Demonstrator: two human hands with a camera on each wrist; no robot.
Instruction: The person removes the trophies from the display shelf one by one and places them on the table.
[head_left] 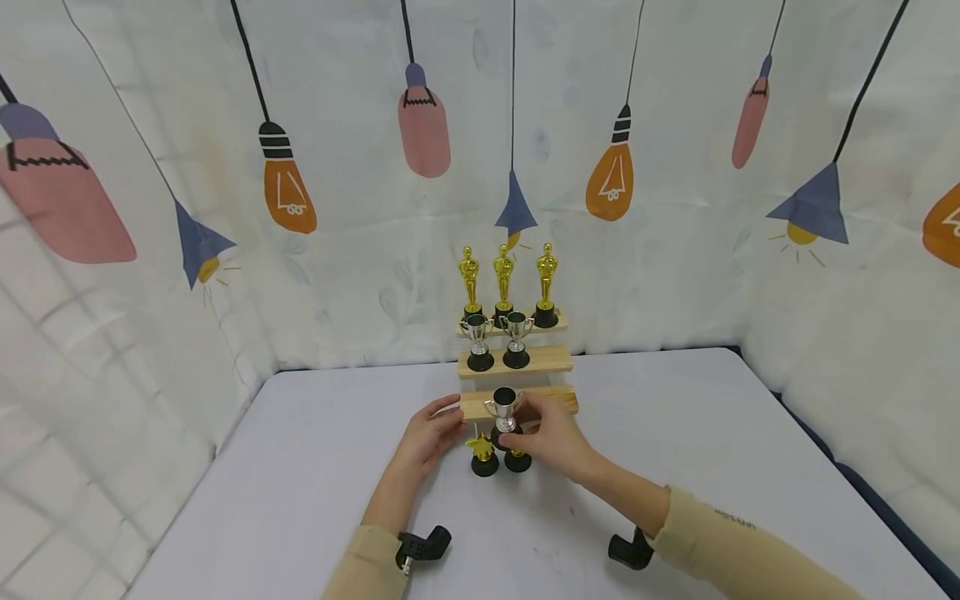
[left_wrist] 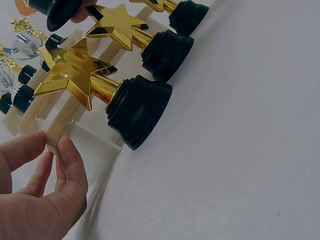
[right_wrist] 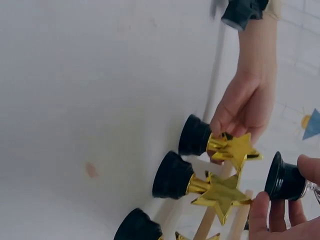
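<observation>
In the head view my right hand pinches a small silver trophy cup by its black base, in front of the lowest plank of a wooden tiered shelf. The right wrist view shows that cup's black base between thumb and fingers. My left hand grips the left end of the lowest plank, thumb and fingers on either side. Gold star trophies with black bases stand on the table before the shelf, three in the wrist views; in the head view the right hand hides one.
Two silver trophy cups stand on the middle plank. Three gold figure statuettes stand on the top plank. A white table surrounds the shelf, with a lamp-patterned curtain behind it.
</observation>
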